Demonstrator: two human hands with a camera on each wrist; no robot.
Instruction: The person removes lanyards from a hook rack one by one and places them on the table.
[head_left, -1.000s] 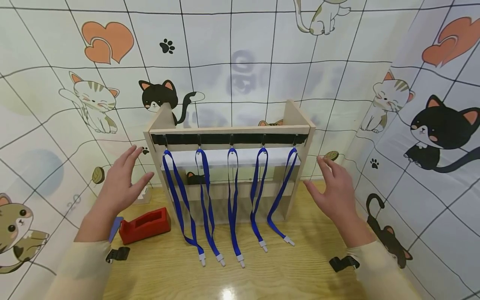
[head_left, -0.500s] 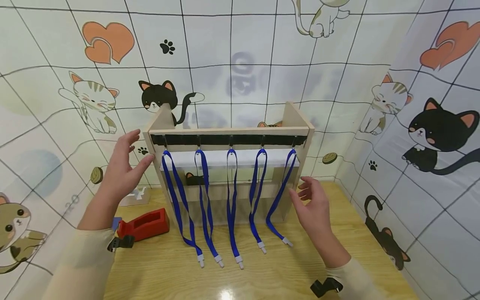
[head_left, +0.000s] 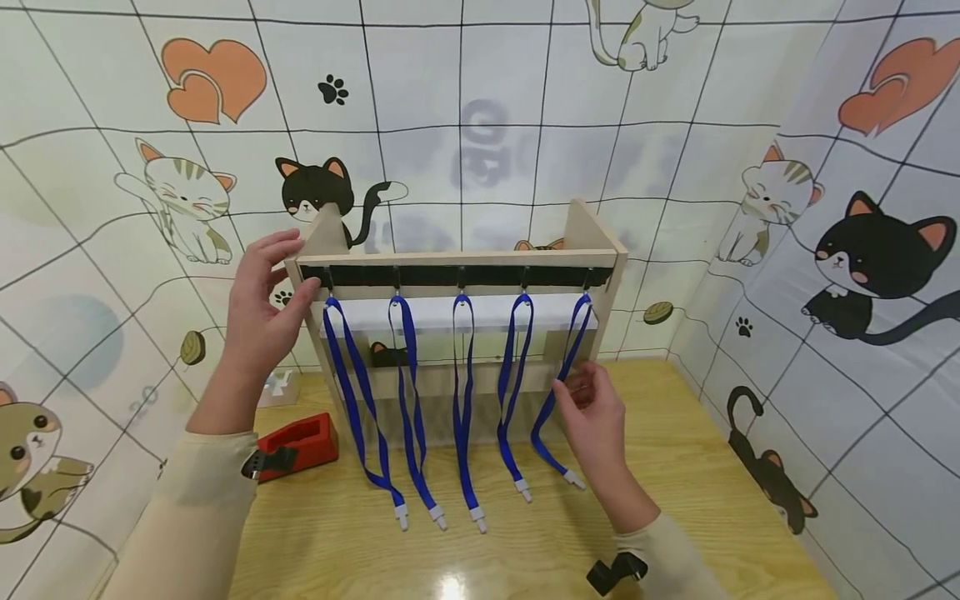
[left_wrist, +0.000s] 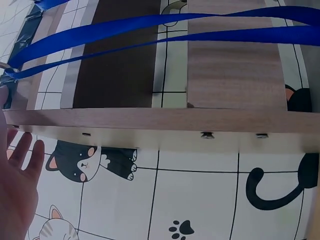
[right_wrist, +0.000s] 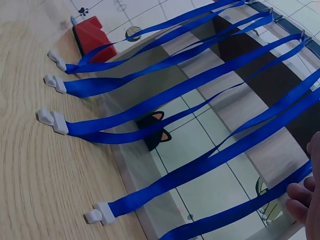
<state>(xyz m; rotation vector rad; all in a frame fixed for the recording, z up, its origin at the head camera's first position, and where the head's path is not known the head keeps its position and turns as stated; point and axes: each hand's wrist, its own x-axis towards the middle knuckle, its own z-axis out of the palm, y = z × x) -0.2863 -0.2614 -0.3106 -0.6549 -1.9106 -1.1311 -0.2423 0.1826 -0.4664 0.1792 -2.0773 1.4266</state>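
Observation:
A wooden rack (head_left: 465, 257) stands on the table, with several blue lanyards hanging from hooks on its black strip (head_left: 495, 275). My left hand (head_left: 262, 317) is at the rack's upper left corner, thumb near the front edge and fingers along the outer side. In the left wrist view those fingers lie beside the side panel (left_wrist: 160, 120); contact is unclear. My right hand (head_left: 596, 421) is at the rightmost lanyard (head_left: 545, 433), its thumb tip overlapping the strap. In the right wrist view the loosely bent fingers (right_wrist: 298, 194) lie just beside that strap, with no clear pinch.
A red tape dispenser (head_left: 318, 440) sits left of the rack, partly behind the left sleeve. Behind it is a small white box (head_left: 279, 389). White lanyard clips (head_left: 477, 518) lie on the wooden table (head_left: 360, 567). Cat-print sheets (head_left: 420, 75) enclose the back and sides.
My right hand has moved left and inward to the rightmost lanyard, its fingers bending. My left hand has risen and moved right to the rack's upper left corner. The rack and lanyards look unmoved.

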